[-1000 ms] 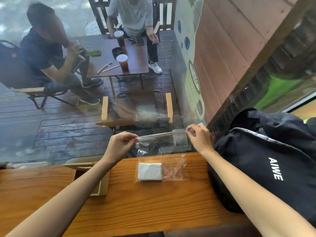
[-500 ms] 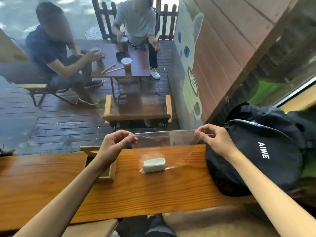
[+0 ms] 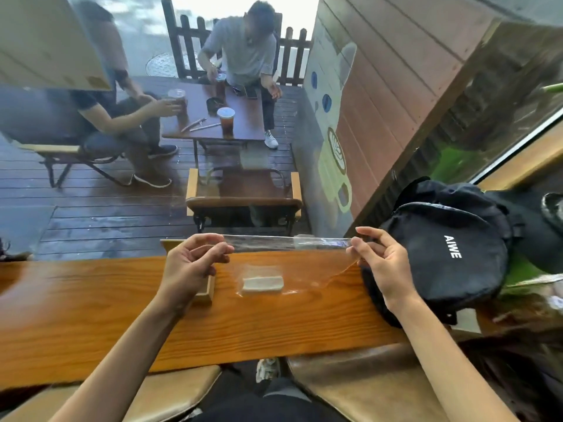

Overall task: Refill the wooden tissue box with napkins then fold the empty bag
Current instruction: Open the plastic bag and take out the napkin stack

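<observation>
Napkins (image 3: 262, 283), a small white stack, lie inside the clear plastic bag (image 3: 304, 269) at the middle of the frame, the bag's bottom resting on the wooden counter (image 3: 91, 315). You hold the bag's top edge stretched level across the centre of the picture. Your left hand (image 3: 190, 266) pinches the left end of that edge between thumb and forefinger, the other fingers curled loosely beneath. Your right hand (image 3: 380, 263) pinches the right end the same way, its remaining fingers spread and slightly raised. The wooden tissue box (image 3: 207, 292) sits on the counter just beside the bag on the left, mostly hidden behind your left hand, so you cannot tell what it holds. At the right of the frame a black backpack (image 3: 451, 248) printed with AIWE rests on the counter's end, close to your right hand. Through the glass in the upper half, two people sit at a dark table (image 3: 243, 123) bearing plastic cups (image 3: 226, 118) on a wet deck.
</observation>
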